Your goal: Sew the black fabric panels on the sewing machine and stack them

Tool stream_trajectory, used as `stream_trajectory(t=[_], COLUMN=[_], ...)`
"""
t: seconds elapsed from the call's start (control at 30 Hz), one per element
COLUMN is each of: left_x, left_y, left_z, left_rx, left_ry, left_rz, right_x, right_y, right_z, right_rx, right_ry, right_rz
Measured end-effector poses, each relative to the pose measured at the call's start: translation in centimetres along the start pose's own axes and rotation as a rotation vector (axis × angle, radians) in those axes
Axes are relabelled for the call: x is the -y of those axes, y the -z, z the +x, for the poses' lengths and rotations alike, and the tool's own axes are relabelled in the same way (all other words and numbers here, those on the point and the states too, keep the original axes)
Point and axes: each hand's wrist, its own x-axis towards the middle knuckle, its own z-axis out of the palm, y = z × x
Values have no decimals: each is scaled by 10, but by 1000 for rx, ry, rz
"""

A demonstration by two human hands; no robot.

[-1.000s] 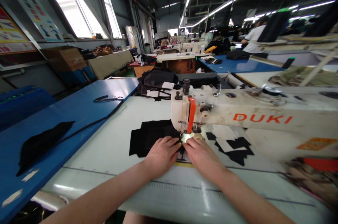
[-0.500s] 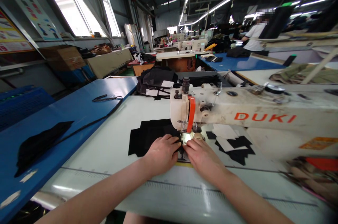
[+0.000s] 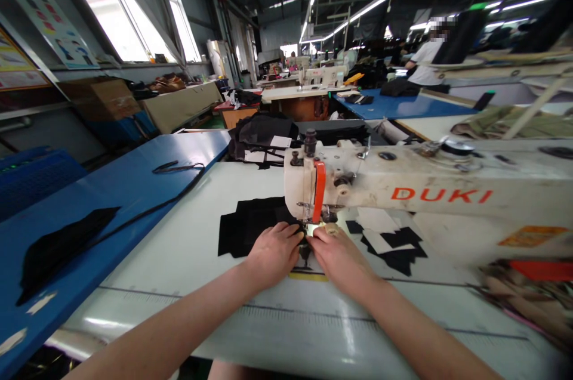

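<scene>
A white sewing machine [image 3: 430, 186] with red lettering stands over a pale table. Under its needle end lies black fabric [image 3: 250, 228], spreading to the left. My left hand [image 3: 276, 252] is closed at the fabric's right edge, its fingertips pressed on the cloth just in front of the presser foot. Close beside it, my right hand [image 3: 338, 255] has its fingers pinched together at the needle plate; what they hold is hidden. Right of the needle are black and white cut pieces [image 3: 396, 246].
A blue table [image 3: 134, 189] on the left carries a dark cloth [image 3: 62, 249] and a black cord. Dark garments [image 3: 262, 129] are heaped behind the machine. Brown and red cloth [image 3: 532, 290] lies at right. Farther back, a person in a white top [image 3: 425, 64] is at right.
The view has shifted slightly. Both hands stay close together by the needle, and the black fabric's left part lies a little straighter.
</scene>
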Motion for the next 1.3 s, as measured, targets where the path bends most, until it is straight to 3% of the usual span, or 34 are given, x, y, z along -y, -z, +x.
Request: stream_trajectory(t=[0.37, 0.7, 1.0, 1.3], left_x=[3, 29, 45, 38], left_y=[-3, -3, -12, 2], left_z=[1, 4, 7, 18], left_rx=[-22, -41, 23, 82], left_ry=[-19, -299, -408, -454], left_rz=[-14, 15, 56, 99], right_x=[0, 0, 0, 1], right_y=[-2, -5, -4, -2], right_z=[0, -1, -1, -1], right_rx=[-4, 7, 15, -1], right_ry=[-11, 2, -7, -21], right_rz=[-9, -56, -52, -24])
